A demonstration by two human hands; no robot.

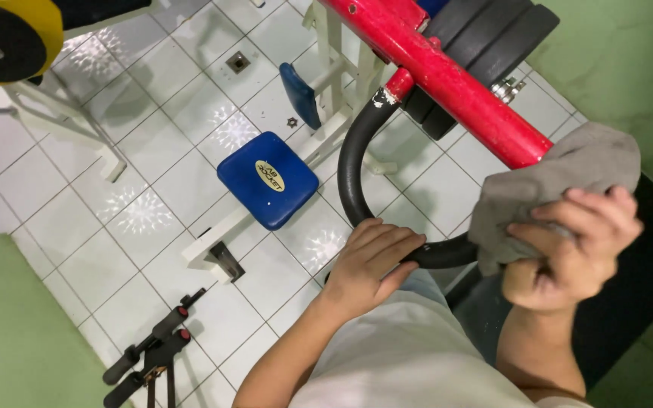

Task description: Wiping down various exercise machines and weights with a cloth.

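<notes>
With the left hand (368,264) curled tight round the black curved handle (353,162) to steady it, the right hand's (572,245) fingers (595,208) bunching the grey cloth (561,177) should keep it pressed flat along the red bar (447,79).

Grey cloth (561,177) (right grip (572,253)) on black handle (353,162)

Curved black handle (357,162) partly hidden under grey cloth (561,181); yellow-rimmed weight plate (9,38) cut by top-left edge.
</notes>
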